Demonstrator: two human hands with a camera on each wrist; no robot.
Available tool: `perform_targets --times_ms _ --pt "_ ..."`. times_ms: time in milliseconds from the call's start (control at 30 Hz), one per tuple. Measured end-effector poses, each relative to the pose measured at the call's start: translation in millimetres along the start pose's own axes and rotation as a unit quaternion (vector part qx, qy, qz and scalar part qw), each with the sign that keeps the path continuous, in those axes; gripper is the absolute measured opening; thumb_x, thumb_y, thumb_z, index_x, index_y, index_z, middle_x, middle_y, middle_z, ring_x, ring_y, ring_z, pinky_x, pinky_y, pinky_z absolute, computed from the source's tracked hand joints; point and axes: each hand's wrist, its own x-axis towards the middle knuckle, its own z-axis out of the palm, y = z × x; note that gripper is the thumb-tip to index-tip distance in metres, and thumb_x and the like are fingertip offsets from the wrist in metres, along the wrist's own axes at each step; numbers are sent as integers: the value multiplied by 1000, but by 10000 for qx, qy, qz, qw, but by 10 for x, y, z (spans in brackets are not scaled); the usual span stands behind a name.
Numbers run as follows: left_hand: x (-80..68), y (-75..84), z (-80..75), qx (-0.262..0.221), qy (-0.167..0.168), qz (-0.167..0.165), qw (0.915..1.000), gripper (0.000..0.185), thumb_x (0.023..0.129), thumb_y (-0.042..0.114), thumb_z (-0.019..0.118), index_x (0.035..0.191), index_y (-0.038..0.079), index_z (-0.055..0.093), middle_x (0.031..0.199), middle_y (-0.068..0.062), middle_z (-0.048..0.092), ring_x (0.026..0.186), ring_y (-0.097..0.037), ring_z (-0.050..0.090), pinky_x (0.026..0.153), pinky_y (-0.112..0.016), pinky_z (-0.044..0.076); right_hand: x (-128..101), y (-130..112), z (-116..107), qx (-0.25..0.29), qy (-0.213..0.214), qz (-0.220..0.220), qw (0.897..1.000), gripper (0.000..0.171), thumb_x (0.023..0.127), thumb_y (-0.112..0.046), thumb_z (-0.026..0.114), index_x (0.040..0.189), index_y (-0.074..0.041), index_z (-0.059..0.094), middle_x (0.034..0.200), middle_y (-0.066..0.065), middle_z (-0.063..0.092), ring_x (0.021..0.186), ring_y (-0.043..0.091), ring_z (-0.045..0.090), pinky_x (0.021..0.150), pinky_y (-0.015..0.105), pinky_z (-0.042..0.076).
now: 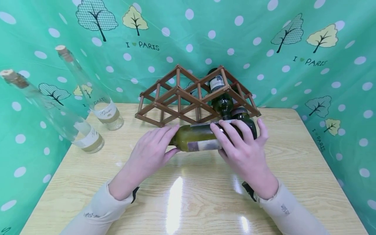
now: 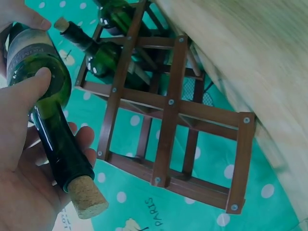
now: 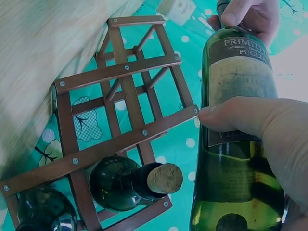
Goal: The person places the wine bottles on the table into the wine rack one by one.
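Both hands hold a green wine bottle sideways above the table, in front of a wooden wine rack. My left hand is curled about its neck, and the cork sticks out past the fingers in the left wrist view. My right hand grips the body toward the base, its thumb across the pale label in the right wrist view. Two dark green bottles lie in the rack's right side: one corked bottle and another bottle beside it.
Two tall clear corked bottles stand at the table's left, a nearer bottle and a farther bottle. A green dotted curtain hangs behind and along the sides of the wooden table.
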Motion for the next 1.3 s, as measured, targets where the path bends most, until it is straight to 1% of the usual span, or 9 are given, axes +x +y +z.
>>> perform_targets --times_ms 100,233,433,533,667,933,1100,1233,1300 --pt "-46 -25 13 -13 46 6 10000 76 81 18 96 145 -2 58 119 -16 72 105 -35 71 91 -49 60 -1 -19 15 4 8 -47 10000 83 61 -3 91 141 -12 68 133 10 70 114 41 61 106 77 21" --pt "-106 -57 10 21 -36 -25 10000 73 83 13 93 145 -2 57 112 -15 72 100 -34 70 87 -48 60 -9 -43 33 -1 4 -87 10000 84 60 -4 91 141 -9 68 133 10 71 113 40 62 105 76 22" --pt "-177 -104 1 25 -271 -49 9996 68 87 15 89 144 -3 57 109 -14 71 97 -32 68 78 -44 59 -40 -67 26 116 -193 -80 9997 90 59 -9 97 144 -7 65 138 9 69 118 38 62 107 75 22" --pt "-218 -132 -2 23 -360 -55 9993 63 88 16 88 140 -4 58 107 -13 69 94 -30 66 71 -40 54 -47 -77 29 180 -248 -120 9995 92 59 -10 98 145 -7 64 141 9 68 120 38 62 106 75 23" --pt "-281 -175 -8 -17 -421 -47 9991 56 89 16 87 133 -4 59 105 -11 67 90 -29 63 67 -38 49 -46 -99 47 205 -266 -205 9992 90 60 -12 97 145 -6 64 142 9 68 119 37 62 104 74 25" --pt "-417 -272 11 -79 -427 -19 9991 51 88 15 86 128 -5 59 104 -12 67 90 -29 63 67 -40 50 -47 -134 46 380 -384 -182 9984 91 62 -20 102 144 -6 64 141 11 68 123 38 61 103 75 28" --pt "-506 -332 10 -165 -400 -128 9990 52 87 12 87 127 -5 59 104 -13 67 92 -30 64 69 -42 53 -49 -133 33 468 -393 -148 9980 86 68 -26 102 143 -6 65 140 13 68 125 40 60 105 75 28" --pt "-575 -369 9 -237 -394 -236 9987 51 87 11 86 127 -6 59 104 -13 68 93 -30 65 70 -43 54 -44 -123 8 563 -392 -105 9976 82 71 -25 100 143 -5 65 141 14 67 126 42 59 107 76 26" --pt "-612 -387 13 -265 -378 -288 9985 50 87 11 86 126 -6 60 104 -13 69 92 -30 66 70 -44 54 -33 -110 -11 602 -350 -80 9975 83 70 -24 101 143 -6 65 141 14 67 126 43 59 107 76 26"
